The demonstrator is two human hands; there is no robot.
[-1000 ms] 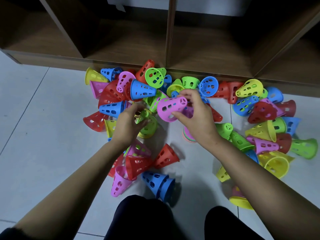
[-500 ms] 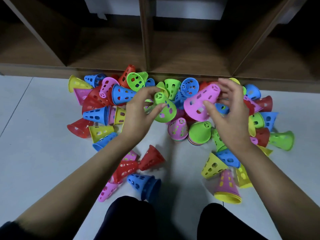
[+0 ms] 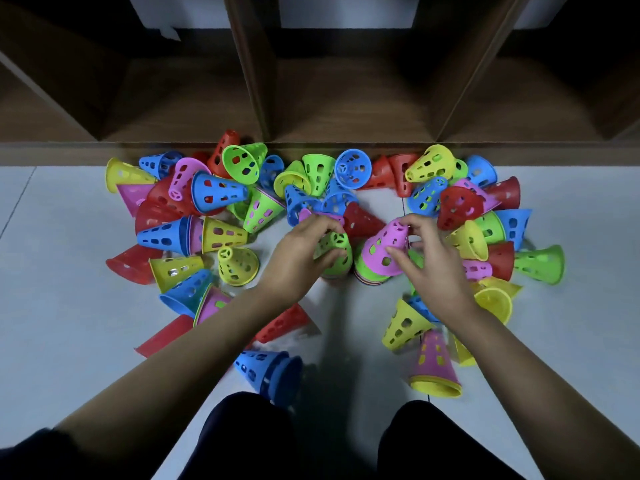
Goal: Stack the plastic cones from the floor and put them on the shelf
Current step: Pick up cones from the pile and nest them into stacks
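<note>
Readable text: none found on any surface in view.
plastic cones (image 3: 221, 195): plain coloured plastic with cut-out holes; no lettering, number or brand mark legible.
green cone (image 3: 343, 263), near centre: spoked tip and holes only; no marking legible.
pink cone (image 3: 379, 237), just right of it: holes only; no marking legible.
shelf (image 3: 346, 98), far side: wood-grain boards; no label or sign legible.
white panel (image 3: 329, 10), far behind the shelf: no print can be made out.
floor (image 3: 69, 306): pale tiles with grout lines; no marks to read.
</note>
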